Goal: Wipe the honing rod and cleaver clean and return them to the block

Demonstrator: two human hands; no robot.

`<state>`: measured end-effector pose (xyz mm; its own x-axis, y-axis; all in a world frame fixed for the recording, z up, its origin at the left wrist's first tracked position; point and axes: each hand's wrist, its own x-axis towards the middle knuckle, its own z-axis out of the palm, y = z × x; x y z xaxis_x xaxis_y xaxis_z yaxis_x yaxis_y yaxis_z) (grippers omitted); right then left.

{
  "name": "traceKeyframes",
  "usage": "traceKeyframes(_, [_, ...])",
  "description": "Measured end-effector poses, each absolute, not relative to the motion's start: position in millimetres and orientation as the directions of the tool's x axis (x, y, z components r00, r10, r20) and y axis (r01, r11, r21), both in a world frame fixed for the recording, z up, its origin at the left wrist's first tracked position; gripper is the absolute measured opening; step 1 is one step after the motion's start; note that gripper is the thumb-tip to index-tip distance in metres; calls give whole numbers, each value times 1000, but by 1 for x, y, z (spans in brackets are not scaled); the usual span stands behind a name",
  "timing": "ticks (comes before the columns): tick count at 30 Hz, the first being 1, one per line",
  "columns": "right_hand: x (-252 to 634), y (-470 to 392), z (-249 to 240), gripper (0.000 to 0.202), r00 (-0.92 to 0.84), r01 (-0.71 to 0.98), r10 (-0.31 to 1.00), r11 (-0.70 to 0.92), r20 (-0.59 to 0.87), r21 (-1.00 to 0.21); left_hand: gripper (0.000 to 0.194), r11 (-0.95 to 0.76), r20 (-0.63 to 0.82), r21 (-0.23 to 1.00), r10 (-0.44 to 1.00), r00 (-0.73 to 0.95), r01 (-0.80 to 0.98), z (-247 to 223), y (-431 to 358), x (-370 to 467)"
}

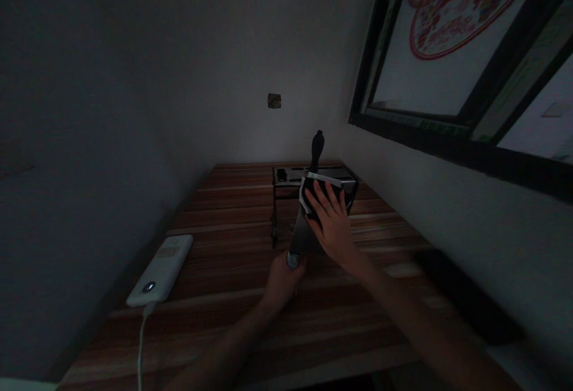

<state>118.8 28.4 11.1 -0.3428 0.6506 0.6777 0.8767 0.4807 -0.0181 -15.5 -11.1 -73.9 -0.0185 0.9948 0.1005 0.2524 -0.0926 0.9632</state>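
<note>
My left hand [283, 277] is wrapped round the handle of a broad-bladed knife [305, 237], whose blade points away from me. My right hand [330, 221] lies with fingers spread on a black cloth or pad with a pale edge [308, 195], pressed against the far part of the blade. Behind the hands stands a metal knife rack [293, 174] with slots in its top. A black handle [317, 147] sticks up from the rack. The cloth and hand hide part of the blade and rack.
A white power bank [166, 265] with a cable lies on the wooden table [224, 224] at the left. A long dark object [465, 295] lies along the right edge. Walls rise on both sides and behind, with a dark window frame [416, 125] at the upper right.
</note>
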Motion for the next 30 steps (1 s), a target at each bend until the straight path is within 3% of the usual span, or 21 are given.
traceKeyframes(11, [119, -8, -27, 55, -466, 837, 676, 546, 571, 36, 7, -117, 112, 977, 993, 34, 181, -75, -13, -17])
traceKeyframes(15, [120, -23, -40, 57, -538, 795, 667, 605, 515, 46, 14, -133, 126, 981, 990, 55, 143, -74, -12, -18])
traceKeyframes(30, [117, -41, -51, 60, -568, 759, 697, 649, 438, -48, 21, -155, 145, 979, 986, 87, 133, -63, -16, -20])
